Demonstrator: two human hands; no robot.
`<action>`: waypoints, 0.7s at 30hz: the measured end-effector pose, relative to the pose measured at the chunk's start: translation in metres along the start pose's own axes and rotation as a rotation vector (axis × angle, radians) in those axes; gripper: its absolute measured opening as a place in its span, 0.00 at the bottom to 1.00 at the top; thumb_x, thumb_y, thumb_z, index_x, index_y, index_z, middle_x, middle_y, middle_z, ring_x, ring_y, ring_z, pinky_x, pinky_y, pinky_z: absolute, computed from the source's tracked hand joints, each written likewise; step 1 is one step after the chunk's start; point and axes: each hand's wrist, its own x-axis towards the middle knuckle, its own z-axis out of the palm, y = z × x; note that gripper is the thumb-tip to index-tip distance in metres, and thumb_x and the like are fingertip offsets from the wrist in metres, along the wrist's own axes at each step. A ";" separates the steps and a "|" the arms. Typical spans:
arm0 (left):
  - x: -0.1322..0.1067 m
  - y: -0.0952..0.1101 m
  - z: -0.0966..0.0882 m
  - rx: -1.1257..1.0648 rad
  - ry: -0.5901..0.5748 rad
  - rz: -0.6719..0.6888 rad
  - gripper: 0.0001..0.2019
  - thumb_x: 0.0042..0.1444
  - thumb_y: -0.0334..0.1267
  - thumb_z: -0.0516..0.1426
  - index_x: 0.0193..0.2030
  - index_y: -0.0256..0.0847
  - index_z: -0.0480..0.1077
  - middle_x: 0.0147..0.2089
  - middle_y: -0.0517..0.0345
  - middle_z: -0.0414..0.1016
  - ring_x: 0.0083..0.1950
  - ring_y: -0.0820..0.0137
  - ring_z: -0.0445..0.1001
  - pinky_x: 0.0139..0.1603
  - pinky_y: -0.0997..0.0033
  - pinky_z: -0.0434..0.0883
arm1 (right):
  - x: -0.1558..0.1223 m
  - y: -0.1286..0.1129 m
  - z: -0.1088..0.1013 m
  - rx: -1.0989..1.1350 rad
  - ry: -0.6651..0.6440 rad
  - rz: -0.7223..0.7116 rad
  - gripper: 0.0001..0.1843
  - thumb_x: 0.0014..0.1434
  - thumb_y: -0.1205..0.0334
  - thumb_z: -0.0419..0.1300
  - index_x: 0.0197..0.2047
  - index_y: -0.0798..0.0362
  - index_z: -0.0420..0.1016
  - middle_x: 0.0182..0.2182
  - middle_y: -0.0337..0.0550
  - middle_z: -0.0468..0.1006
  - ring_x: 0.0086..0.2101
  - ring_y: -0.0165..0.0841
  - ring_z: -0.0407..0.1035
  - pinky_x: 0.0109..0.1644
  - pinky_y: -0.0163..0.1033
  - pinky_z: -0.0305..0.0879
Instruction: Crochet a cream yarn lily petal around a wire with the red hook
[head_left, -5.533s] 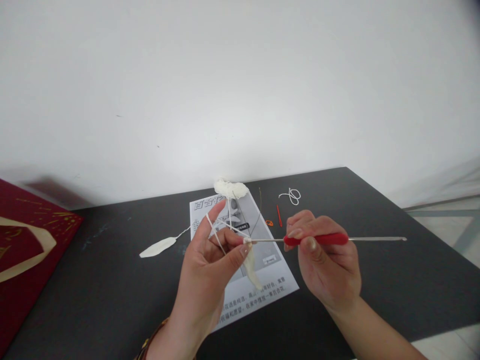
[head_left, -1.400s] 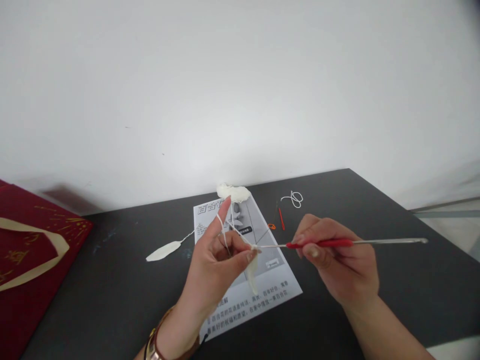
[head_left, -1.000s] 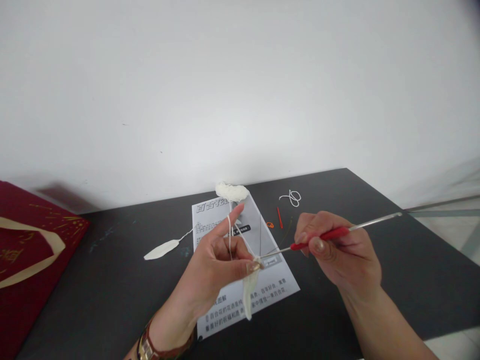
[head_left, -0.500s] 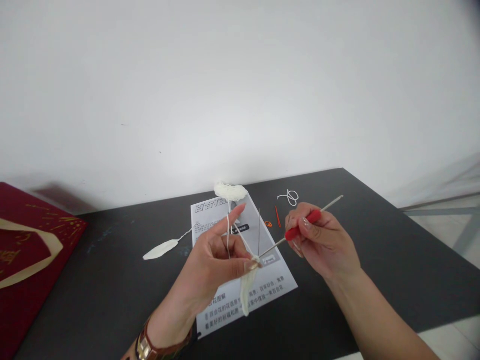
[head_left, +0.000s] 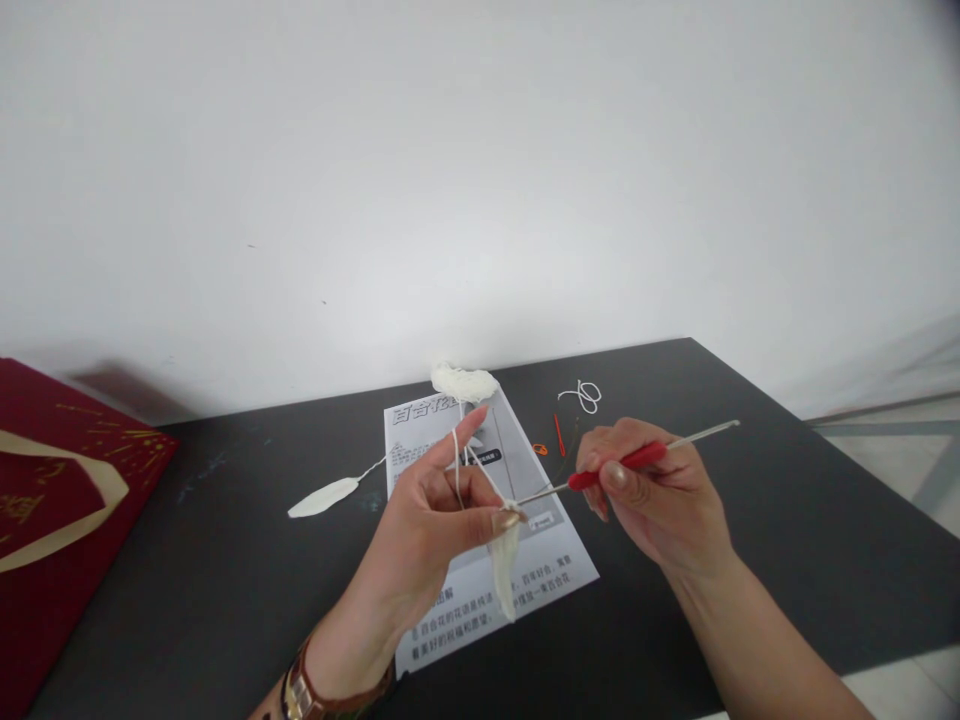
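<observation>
My left hand (head_left: 442,500) pinches the top of a cream crocheted petal (head_left: 506,575) between thumb and fingers, and the petal hangs down over the printed sheet. White yarn (head_left: 456,465) loops over the raised index finger and runs back to a loose bundle of yarn (head_left: 463,381). In my right hand (head_left: 649,490) a double-ended crochet hook (head_left: 616,467) with a red grip is held like a pen. Its left tip meets the work at my left fingertips; its other end points up to the right. Whether the tip is inside a stitch is too small to tell.
Under my hands lies a printed pattern sheet (head_left: 435,640) on the black table (head_left: 810,520). A finished-looking cream petal (head_left: 324,497) rests at left. Beyond my right hand are a red plastic needle (head_left: 559,436), an orange stitch marker (head_left: 539,450) and a white yarn coil (head_left: 589,396). A red bag (head_left: 82,500) stands far left.
My right hand has turned the hook flatter, its free end swinging right. The hanging petal has shifted slightly right, while my left hand keeps its pinch.
</observation>
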 end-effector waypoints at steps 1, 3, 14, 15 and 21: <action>0.000 0.000 0.000 0.000 -0.003 0.001 0.44 0.41 0.22 0.66 0.65 0.43 0.56 0.21 0.67 0.71 0.22 0.79 0.68 0.27 0.79 0.66 | -0.001 0.000 0.001 0.016 0.010 0.027 0.03 0.53 0.65 0.65 0.29 0.55 0.77 0.20 0.40 0.74 0.18 0.27 0.64 0.17 0.30 0.58; 0.000 0.000 0.000 -0.003 -0.009 0.005 0.44 0.41 0.22 0.66 0.65 0.44 0.56 0.21 0.67 0.71 0.22 0.79 0.68 0.27 0.79 0.65 | -0.002 0.001 0.003 0.053 0.032 0.078 0.03 0.52 0.65 0.66 0.28 0.55 0.77 0.20 0.39 0.74 0.18 0.26 0.65 0.17 0.29 0.60; -0.004 -0.021 0.014 -0.014 0.153 0.285 0.38 0.48 0.27 0.64 0.64 0.56 0.57 0.24 0.68 0.68 0.24 0.80 0.64 0.28 0.80 0.64 | -0.005 0.015 0.022 0.240 0.170 0.252 0.05 0.54 0.63 0.65 0.29 0.55 0.76 0.18 0.38 0.77 0.18 0.25 0.70 0.22 0.27 0.68; -0.004 -0.024 0.015 -0.015 0.184 0.315 0.38 0.48 0.27 0.64 0.64 0.56 0.57 0.24 0.68 0.68 0.25 0.80 0.64 0.28 0.80 0.64 | -0.005 0.016 0.024 0.249 0.183 0.254 0.05 0.54 0.63 0.65 0.29 0.55 0.76 0.19 0.38 0.77 0.18 0.24 0.70 0.22 0.26 0.68; 0.000 -0.039 0.018 0.060 0.338 0.461 0.36 0.47 0.28 0.64 0.62 0.54 0.60 0.25 0.68 0.68 0.27 0.79 0.66 0.32 0.80 0.67 | -0.008 0.020 0.031 0.229 0.271 0.229 0.05 0.53 0.62 0.66 0.30 0.55 0.76 0.19 0.38 0.78 0.19 0.25 0.70 0.23 0.27 0.69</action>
